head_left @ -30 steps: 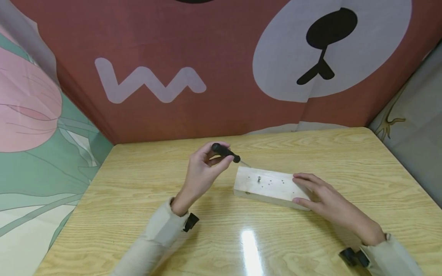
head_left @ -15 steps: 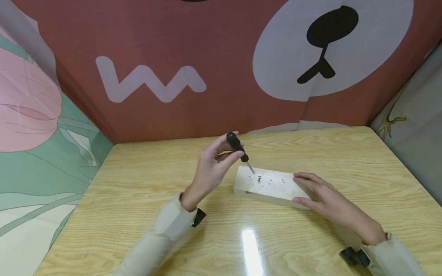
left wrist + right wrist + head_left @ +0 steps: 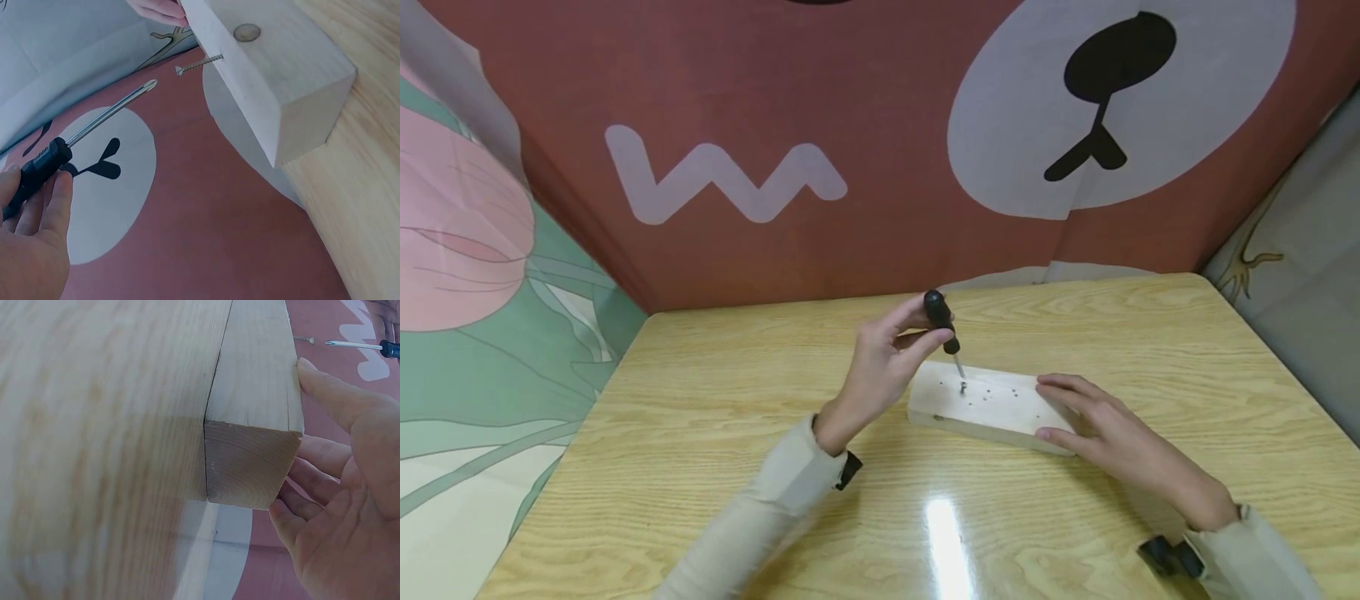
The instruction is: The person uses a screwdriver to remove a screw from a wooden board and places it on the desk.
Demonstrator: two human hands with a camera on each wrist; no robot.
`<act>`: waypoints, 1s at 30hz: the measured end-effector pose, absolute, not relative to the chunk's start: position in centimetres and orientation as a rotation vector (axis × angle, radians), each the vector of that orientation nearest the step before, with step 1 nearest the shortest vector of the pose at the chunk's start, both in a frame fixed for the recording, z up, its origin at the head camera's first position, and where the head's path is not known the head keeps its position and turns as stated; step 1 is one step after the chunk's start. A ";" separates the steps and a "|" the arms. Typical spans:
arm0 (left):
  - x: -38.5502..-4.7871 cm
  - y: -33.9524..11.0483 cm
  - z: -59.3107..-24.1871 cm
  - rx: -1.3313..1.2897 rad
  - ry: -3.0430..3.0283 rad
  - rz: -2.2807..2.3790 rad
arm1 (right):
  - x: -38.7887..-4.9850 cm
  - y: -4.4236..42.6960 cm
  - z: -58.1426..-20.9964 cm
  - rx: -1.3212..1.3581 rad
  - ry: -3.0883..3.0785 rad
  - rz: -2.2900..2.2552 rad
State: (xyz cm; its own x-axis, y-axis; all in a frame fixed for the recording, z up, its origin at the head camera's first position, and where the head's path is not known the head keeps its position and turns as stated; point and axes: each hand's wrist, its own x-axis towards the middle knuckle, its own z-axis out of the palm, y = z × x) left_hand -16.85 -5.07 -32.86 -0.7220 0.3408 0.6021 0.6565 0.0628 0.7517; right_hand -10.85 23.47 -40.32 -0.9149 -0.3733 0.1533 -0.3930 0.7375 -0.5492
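Note:
My left hand [image 3: 880, 362] holds a black-handled screwdriver [image 3: 940, 312] between thumb and fingers, its shaft slanting down. In the left wrist view the screwdriver's cross-shaped tip [image 3: 152, 84] is a small gap away from the head of a screw [image 3: 199, 64]. That screw stands partly sunk in the top face of a pale wooden block [image 3: 1000, 412], which lies on the table and has several small holes. My right hand [image 3: 1108, 437] grips the block's right end, thumb on the near edge and fingers across at the far one. The right wrist view also shows tip and screw apart.
The wood-grain table [image 3: 715, 400] extends around the block on all sides. Behind its back edge hangs a reddish-brown cloth [image 3: 760, 258] with a cartoon face. Patterned cloths [image 3: 572, 350] border the left and right sides.
My left hand has moved right with the screwdriver, which has swung from nearly flat to steeper, its tip coming close to the screw. The right hand and the block have stayed put.

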 end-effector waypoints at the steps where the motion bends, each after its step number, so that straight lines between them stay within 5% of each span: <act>1: -16.9 -5.0 -32.9 -1.012 -2.082 -1.699 | -10.9 23.4 -40.3 0.634 -2.899 0.927; 30: -16.9 -3.4 -33.2 -1.149 -2.108 -1.587 | -11.1 23.5 -40.3 0.639 -2.902 0.952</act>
